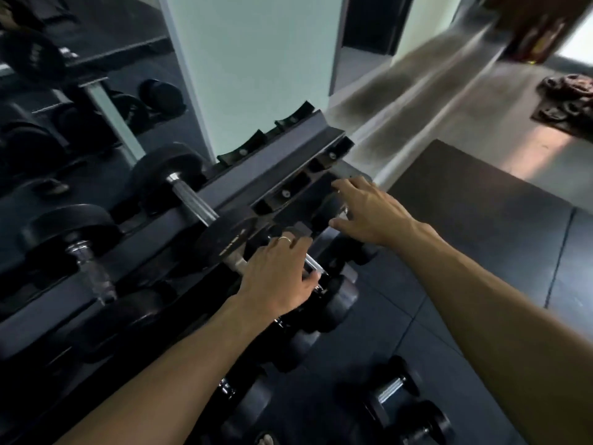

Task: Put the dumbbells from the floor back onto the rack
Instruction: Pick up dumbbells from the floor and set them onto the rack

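At the rack's right end, head view: we lean over the rack (279, 162), which runs diagonally from lower left to upper right.
Top tier: two dumbbells sit here, one (189, 200) beside our left hand, another (80, 248) farther left; the curved cradles (247, 149) toward the rack's end hold nothing.
Our left hand (276, 277): fingers curled over a chrome handle (313, 263) on the lower tier; a ring (285, 239) shows on one finger.
Our right hand (369, 213): fingers spread and relaxed, tips near the top rail's end, palm above a dark dumbbell head; we cannot tell whether it touches.
Lower tier: dark dumbbell heads (340, 300) crowd the front edge, closely packed.
Floor dumbbells: one pair (404, 403) lies on the rubber mats (481, 236) at lower right, well apart from both hands.
Open room: mat stretches to the right of the rack's end.
Far right: weight plates (568, 97) piled on the pale floor, blurred.
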Demonstrator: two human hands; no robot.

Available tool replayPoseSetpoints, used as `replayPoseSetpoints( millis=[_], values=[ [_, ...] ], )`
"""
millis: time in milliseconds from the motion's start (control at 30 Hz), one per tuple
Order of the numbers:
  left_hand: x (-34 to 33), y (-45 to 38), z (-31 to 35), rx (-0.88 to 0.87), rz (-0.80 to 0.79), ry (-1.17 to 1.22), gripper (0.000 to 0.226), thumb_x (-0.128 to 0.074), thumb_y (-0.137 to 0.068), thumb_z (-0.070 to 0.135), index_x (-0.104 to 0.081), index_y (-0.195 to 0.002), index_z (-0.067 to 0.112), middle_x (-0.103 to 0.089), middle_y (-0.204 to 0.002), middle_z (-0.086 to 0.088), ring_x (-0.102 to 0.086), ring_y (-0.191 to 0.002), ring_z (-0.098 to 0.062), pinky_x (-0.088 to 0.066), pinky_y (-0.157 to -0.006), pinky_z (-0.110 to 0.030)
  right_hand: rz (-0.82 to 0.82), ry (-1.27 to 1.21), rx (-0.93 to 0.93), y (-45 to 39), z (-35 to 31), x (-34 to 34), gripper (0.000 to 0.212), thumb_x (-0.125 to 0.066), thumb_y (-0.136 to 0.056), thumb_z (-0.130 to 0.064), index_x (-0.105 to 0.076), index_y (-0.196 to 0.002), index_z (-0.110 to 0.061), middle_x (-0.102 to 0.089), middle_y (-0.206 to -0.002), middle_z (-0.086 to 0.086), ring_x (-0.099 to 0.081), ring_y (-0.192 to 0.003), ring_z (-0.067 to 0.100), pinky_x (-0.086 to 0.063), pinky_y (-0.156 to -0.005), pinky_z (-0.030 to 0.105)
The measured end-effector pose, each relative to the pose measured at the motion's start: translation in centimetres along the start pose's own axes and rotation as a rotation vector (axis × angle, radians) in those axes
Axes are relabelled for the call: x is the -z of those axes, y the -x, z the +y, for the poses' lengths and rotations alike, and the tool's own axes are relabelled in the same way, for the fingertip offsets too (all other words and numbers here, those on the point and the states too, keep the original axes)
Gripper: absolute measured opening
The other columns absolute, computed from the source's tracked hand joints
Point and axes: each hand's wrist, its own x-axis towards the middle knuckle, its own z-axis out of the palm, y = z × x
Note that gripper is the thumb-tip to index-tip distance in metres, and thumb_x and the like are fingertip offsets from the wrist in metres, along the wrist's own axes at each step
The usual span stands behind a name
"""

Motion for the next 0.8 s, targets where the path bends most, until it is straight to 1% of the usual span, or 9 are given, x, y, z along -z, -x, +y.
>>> replayPoseSetpoints(
  millis=[67,133,367,467,600,700,800],
  values=[
    [-1.6,0.2,2.5,-0.053,-0.05,0.012,0.058,-0.052,-0.09,0.05,-0.037,-0.139,0.023,-0.048,-0.133,-0.004,-0.048,-0.119,-0.023,-0.041,-0.093,-0.035,0.003,-0.013,-0.067,2.8,2.6,-0.3,0.071,-0.065,-0.085,-0.042,-0.032,-0.145,-0.022,-0.042,-0.141,0.009,-0.045,-0.127,0.034,-0.044,-0.099,0.045],
    [-3.4,0.6,5.1,-0.109,-0.096,0.016,0.059,-0.051,-0.09,0.051,-0.036,-0.139,0.024,-0.046,-0.136,-0.004,-0.047,-0.122,-0.023,-0.04,-0.095,-0.035,0.008,-0.018,-0.128,5.8,5.1,-0.9,0.07,-0.065,-0.086,-0.041,-0.033,-0.145,-0.021,-0.041,-0.143,0.009,-0.043,-0.129,0.033,-0.043,-0.098,0.044],
    [-12.0,3.0,15.0,-0.251,-0.288,0.025,0.063,-0.047,-0.092,0.051,-0.031,-0.144,0.021,-0.043,-0.139,-0.005,-0.045,-0.124,-0.022,-0.04,-0.097,-0.036,-0.062,-0.05,-0.281,17.0,14.5,-5.8,0.076,-0.063,-0.088,-0.046,-0.027,-0.149,-0.021,-0.037,-0.146,0.007,-0.041,-0.131,0.032,-0.042,-0.096,0.043],
    [-16.6,4.6,19.0,-0.283,-0.383,0.02,0.062,-0.047,-0.092,0.05,-0.031,-0.144,0.021,-0.043,-0.138,-0.004,-0.045,-0.123,-0.022,-0.04,-0.096,-0.036,-0.096,-0.078,-0.35,22.0,18.2,-9.0,0.075,-0.064,-0.087,-0.046,-0.028,-0.149,-0.022,-0.038,-0.145,0.007,-0.042,-0.13,0.031,-0.043,-0.096,0.042],
    [-23.1,6.2,22.9,-0.318,-0.49,0.02,0.056,-0.05,-0.091,0.049,-0.04,-0.138,0.02,-0.048,-0.131,-0.003,-0.049,-0.118,-0.022,-0.042,-0.093,-0.037,-0.139,-0.123,-0.442,27.3,22.5,-13.9,0.072,-0.065,-0.086,-0.043,-0.032,-0.146,-0.02,-0.042,-0.138,0.009,-0.045,-0.125,0.033,-0.044,-0.094,0.041],
    [-28.4,7.0,24.5,-0.356,-0.575,0.017,0.054,-0.052,-0.089,0.049,-0.042,-0.134,0.02,-0.05,-0.128,-0.003,-0.049,-0.118,-0.023,-0.042,-0.093,-0.038,-0.19,-0.139,-0.51,30.3,25.0,-18.2,0.068,-0.065,-0.086,-0.042,-0.036,-0.142,-0.018,-0.045,-0.133,0.01,-0.047,-0.122,0.033,-0.046,-0.094,0.044],
    [-33.9,7.5,25.3,-0.398,-0.65,0.019,0.054,-0.053,-0.089,0.049,-0.042,-0.133,0.02,-0.05,-0.127,-0.004,-0.05,-0.117,-0.024,-0.042,-0.095,-0.038,-0.233,-0.143,-0.574,32.4,27.3,-22.8,0.063,-0.063,-0.086,-0.042,-0.039,-0.138,-0.017,-0.046,-0.13,0.009,-0.048,-0.12,0.032,-0.047,-0.092,0.043]
  ],
)
